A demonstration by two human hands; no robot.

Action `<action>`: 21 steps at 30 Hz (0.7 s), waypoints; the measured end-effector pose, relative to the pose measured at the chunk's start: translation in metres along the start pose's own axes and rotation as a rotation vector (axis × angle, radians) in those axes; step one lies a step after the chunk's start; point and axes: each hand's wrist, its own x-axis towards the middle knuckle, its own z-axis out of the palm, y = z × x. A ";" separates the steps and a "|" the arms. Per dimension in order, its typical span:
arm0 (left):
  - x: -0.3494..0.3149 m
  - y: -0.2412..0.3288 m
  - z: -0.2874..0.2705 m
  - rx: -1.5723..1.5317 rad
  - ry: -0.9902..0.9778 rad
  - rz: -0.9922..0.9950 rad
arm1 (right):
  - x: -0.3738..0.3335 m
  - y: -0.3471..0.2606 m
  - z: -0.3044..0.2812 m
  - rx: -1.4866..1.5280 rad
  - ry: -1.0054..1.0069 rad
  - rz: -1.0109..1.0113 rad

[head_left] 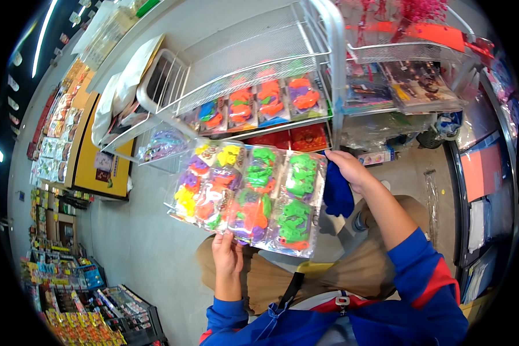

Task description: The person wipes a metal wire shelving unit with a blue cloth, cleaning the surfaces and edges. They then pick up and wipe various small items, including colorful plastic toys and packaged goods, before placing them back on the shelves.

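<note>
In front of me I hold a flat sheet of clear toy packs [259, 199], tilted, with green, orange, purple and yellow plastic pieces inside. My left hand [228, 254] pinches its lower edge, thumb on top. At the upper right corner my right hand [350, 171] is closed on the sheet's edge, its fingers partly hidden. A dark blue cloth-like thing [338, 195] hangs just below the right hand; whether that hand holds it too I cannot tell. Beyond the sheet, similar packs [271, 101] stand in a row on a white wire rack [251, 72].
Red packets [308, 138] lie under the rack's shelf, behind the sheet. Magazine-like packs [427, 86] fill the shelf at the right. A yellow counter [83, 155] stands at the left, and a black crate of goods [135, 314] at the lower left. My knees flank the sheet.
</note>
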 end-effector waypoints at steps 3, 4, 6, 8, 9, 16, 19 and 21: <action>-0.006 -0.005 -0.016 0.048 0.018 -0.037 | 0.003 0.017 0.014 -0.089 -0.068 0.043; -0.006 -0.011 -0.029 0.097 0.049 -0.040 | 0.007 0.026 0.015 -0.149 -0.073 -0.008; -0.010 -0.011 -0.029 0.171 0.050 -0.047 | 0.013 0.039 0.012 -0.198 -0.054 -0.079; -0.014 -0.012 -0.021 0.241 0.113 -0.045 | 0.013 0.041 0.013 -0.181 -0.117 -0.086; -0.015 -0.017 -0.023 0.258 0.131 -0.023 | 0.013 0.043 0.014 -0.171 -0.147 -0.089; -0.016 -0.020 -0.021 0.060 0.156 -0.106 | 0.019 0.054 0.011 -0.227 -0.136 -0.073; -0.016 -0.023 -0.023 0.013 0.131 -0.109 | 0.027 0.063 0.007 -0.368 -0.028 -0.100; -0.016 -0.023 -0.021 0.035 0.172 -0.112 | 0.025 0.056 0.006 -0.765 0.198 -0.259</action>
